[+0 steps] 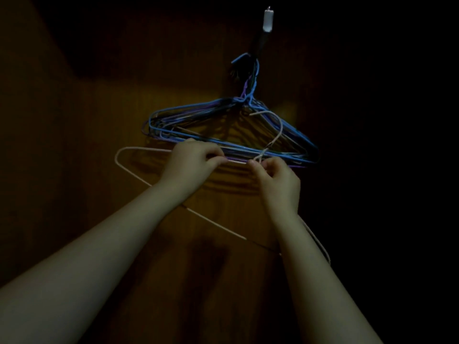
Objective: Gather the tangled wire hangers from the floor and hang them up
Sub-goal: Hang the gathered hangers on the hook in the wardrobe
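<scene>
- Frame is very dark; detail is limited.
- Pale pink wire hanger sits mid-frame, held in front of a wooden panel.
- Its hook points toward the top of the frame, with the open tip curling back to the left.
- Its base wire, the long axis, runs diagonally from the rounded corner at centre-left down to lower right and passes behind both forearms.
- Left hand: fingers curled, pinching the pink hanger's upper shoulder wire just left of the neck.
- Right hand: fingers curled, fingertips pinching the twisted neck of the same hanger.
- The two hands are close together.
- Bundle of blue and purple hangers hangs just above the hands, with its hooks gathered on a dark wall hook under a white tab at upper centre.
- The bundle's long axis is roughly horizontal, with the right end tilted lower.
- The pink hook overlaps the bundle's right half; I can't tell if they touch.
</scene>
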Available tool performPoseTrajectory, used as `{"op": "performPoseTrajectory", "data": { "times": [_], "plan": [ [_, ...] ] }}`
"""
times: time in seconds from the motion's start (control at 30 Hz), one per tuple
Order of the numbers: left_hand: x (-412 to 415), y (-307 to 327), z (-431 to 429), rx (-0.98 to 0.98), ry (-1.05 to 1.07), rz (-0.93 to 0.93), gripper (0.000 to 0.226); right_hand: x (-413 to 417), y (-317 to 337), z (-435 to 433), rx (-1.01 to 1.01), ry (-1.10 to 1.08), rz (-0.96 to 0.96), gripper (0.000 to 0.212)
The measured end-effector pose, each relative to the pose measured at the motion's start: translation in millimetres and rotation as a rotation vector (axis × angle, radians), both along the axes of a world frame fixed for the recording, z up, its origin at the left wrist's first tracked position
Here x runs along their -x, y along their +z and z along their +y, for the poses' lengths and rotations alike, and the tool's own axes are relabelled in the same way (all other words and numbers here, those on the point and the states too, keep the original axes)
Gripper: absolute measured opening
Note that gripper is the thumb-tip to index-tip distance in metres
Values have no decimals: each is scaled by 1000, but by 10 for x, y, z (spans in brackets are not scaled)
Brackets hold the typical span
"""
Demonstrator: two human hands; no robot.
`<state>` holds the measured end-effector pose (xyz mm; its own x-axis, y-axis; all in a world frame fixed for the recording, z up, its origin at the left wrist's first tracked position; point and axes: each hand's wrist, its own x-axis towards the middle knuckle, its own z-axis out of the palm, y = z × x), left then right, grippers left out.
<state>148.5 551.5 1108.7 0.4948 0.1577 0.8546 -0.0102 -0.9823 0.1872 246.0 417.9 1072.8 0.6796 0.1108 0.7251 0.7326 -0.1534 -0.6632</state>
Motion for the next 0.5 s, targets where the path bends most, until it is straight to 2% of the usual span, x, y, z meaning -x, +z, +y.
{"op": "performPoseTrajectory", "data": {
  "times": [0.23,0.5],
  "plan": [
    [-320,505,130,-63,85,-154,17,-406,628,115,-51,-159,-115,31],
    [-575,943,276,-100,162,-174,24,-669,1183,300,24,-215,-130,31]
  ]
}}
